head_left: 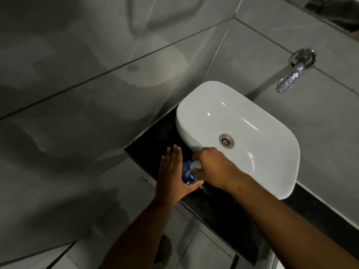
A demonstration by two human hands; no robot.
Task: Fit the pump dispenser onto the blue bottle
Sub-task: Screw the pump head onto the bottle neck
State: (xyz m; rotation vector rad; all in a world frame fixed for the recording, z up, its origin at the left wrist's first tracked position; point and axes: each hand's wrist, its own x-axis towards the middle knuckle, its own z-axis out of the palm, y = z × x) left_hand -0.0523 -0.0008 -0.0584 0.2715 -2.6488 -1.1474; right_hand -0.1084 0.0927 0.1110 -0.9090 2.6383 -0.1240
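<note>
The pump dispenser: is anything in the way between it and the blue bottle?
Nothing visible. The right hand holds the white pump dispenser right at the top of the blue bottle, which the left hand steadies from the side.

head view, steeply downward, close above sink [194,113]

Glossy ceramic basin [242,113], chrome tap [291,76].
</note>
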